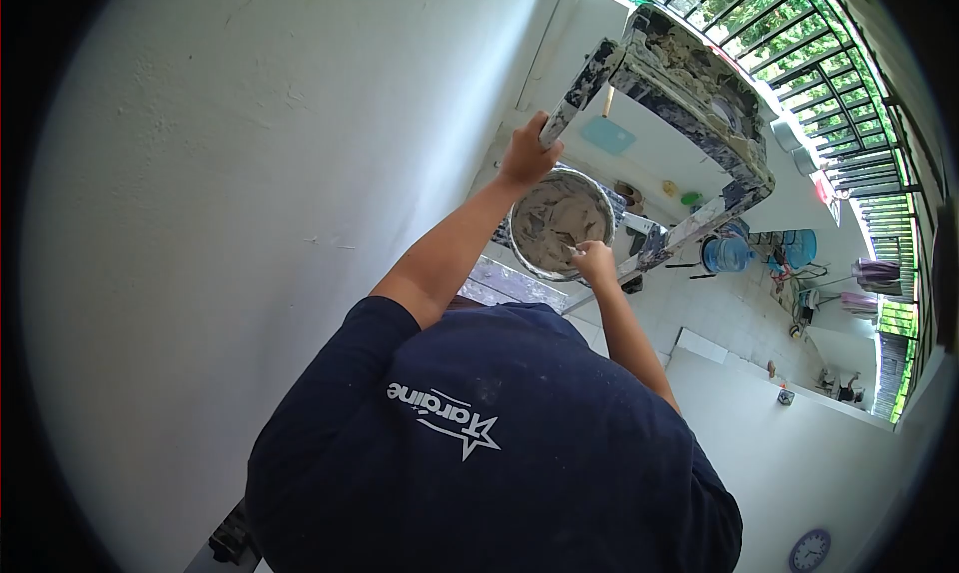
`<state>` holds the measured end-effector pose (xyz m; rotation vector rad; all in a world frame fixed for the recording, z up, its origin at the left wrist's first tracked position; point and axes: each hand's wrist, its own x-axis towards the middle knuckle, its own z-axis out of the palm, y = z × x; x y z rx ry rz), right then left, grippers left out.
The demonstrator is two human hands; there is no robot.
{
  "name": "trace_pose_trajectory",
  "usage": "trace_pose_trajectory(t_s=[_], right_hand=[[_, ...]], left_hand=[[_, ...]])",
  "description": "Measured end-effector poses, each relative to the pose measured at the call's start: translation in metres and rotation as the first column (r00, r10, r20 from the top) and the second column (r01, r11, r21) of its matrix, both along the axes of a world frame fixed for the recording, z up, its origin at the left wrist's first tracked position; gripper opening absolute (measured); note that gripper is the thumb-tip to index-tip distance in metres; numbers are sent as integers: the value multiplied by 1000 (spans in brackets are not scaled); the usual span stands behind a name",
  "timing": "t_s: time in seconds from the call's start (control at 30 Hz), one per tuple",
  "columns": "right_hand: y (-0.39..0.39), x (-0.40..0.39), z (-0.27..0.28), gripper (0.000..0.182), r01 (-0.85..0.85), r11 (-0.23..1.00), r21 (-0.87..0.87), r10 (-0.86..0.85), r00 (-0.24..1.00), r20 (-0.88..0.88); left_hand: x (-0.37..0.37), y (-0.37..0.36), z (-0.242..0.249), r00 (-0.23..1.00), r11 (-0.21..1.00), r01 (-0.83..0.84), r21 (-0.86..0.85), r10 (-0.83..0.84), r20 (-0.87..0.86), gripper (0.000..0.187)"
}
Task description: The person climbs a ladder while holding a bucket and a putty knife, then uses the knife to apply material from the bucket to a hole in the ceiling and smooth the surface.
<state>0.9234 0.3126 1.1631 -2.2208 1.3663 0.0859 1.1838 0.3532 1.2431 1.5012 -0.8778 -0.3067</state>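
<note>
In the head view, we are looking down over a dark navy T-shirt with a white star logo and lettering (450, 413), and both arms are reaching forward. The left hand (529, 153) is gripping a paint-spattered metal ladder frame (582, 88), fingers closing around one rail just beyond the bucket. And the right hand (596, 263) is working at the near right rim of a round white bucket with a smeared edge (513, 235); its fingers are curling closed around something small and pale, too hidden to identify. Inside the bucket, thick beige-grey paste (559, 213) is lying in uneven ridges and folds, with some clinging to the inner wall. The bucket itself is standing between the ladder's rails, below the crusted top (699, 78), where dried, flaky lumps are covering the surface. Over on the left, a broad off-white wall (200, 193) with small marks and bumps is filling the side. Down past the ladder, a light-blue flat sheet (607, 135) is lying near the wall, and a translucent blue water jug (727, 254) is resting on the pale tiled floor (734, 318). Further right, black metal railings (831, 103) are curving past bright green foliage, while a purple-rimmed round clock (809, 550) is showing at the bottom right.
</note>
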Motion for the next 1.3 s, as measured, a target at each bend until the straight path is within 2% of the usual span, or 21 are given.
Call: trace_pose_trajectory(t_s=[0.03,0.13,0.2,0.33,0.37,0.47,0.53,0.6,0.7,0.8,0.83,1.0,1.1,1.2,1.23,1.3], right_hand=[[7,2,-5,42,37,998,44,-35,999,-39],[0,-1,7,40,-8,999,50,7,1000,18],[-8,1,28,38,-22,997,74,26,998,-55],[-6,12,46,33,-30,993,118,49,986,-162],[-1,12,35,32,-43,991,126,61,987,-146],[23,15,6,33,16,1000,3,-16,993,-119],[21,9,1,36,-43,999,15,44,996,-72],[17,5,15,37,-51,998,38,53,997,-55],[10,-3,48,39,-38,996,86,49,990,-133],[7,-6,63,40,-9,1000,9,9,998,-66],[6,-3,61,41,-32,998,-57,30,999,-21],[1,12,18,44,-11,997,82,22,991,-132],[-4,7,26,47,-48,990,133,62,993,-101],[-13,-6,46,51,-69,987,143,86,990,-112],[-13,-10,58,61,-71,992,106,80,993,-87],[-15,-16,73,60,-148,988,-55,143,987,-73]], left_hand=[[0,1,1,1000,1000,-1,6,1,-1,29],[0,1,-1,1000,1000,-2,20,2,18,29],[2,1,-3,997,1000,0,24,-2,72,30],[1,0,-2,999,1000,0,17,0,42,29],[1,0,-2,1000,1000,-2,11,1,29,29],[0,0,-2,1000,1000,2,-5,-2,16,28],[1,1,-1,1000,1000,5,-3,-5,16,28],[1,2,1,1000,1000,8,7,-8,9,28],[0,1,2,1000,1000,-1,11,1,0,28],[1,1,0,1000,1000,10,13,-10,1,28],[1,1,-1,1000,1000,5,7,-5,7,28],[2,0,-1,1000,1000,23,11,-23,13,31],[5,4,2,995,989,89,122,-84,-45,44],[-3,10,-2,951,972,-171,163,120,284,68],[-5,16,-4,957,953,-220,210,169,237,74],[-28,43,-21,953,902,-300,310,267,144,87]])
